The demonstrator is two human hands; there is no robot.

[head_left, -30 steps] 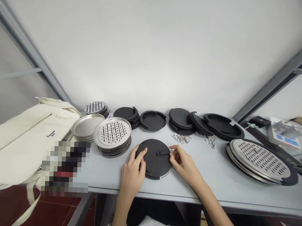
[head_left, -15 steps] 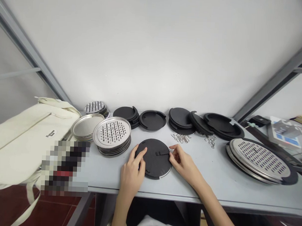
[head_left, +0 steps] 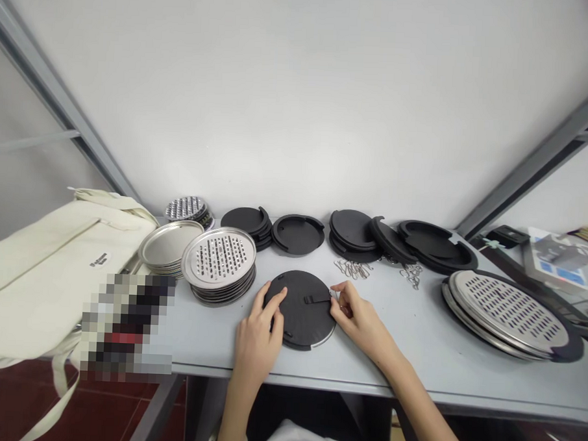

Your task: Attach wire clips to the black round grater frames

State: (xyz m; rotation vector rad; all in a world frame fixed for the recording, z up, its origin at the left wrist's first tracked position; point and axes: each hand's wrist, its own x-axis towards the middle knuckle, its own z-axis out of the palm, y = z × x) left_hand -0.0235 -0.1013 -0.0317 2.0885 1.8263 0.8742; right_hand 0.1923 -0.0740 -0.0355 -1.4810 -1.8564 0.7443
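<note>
A round black disc point(head_left: 302, 325) lies flat on the grey table in front of me, with a thin silvery edge showing at its lower right. My left hand point(head_left: 260, 326) rests on the disc's left side, thumb and fingers spread over its surface. At the right rim, my right hand point(head_left: 351, 309) pinches a small metal piece point(head_left: 332, 293), too small to make out fully. Beside it a narrow black strip point(head_left: 318, 299) runs from the disc's middle toward those fingertips. Behind the disc lies a pile of wire hooks point(head_left: 354, 268), with metal clasps point(head_left: 411, 275) farther right.
Grater discs point(head_left: 219, 259) and plain metal discs point(head_left: 171, 244) are stacked at left, near a cream bag point(head_left: 43, 268). Black round parts point(head_left: 298, 235) line the wall side. A larger grater stack point(head_left: 509, 311) stands at right. The table's front edge point(head_left: 316, 383) is close to me.
</note>
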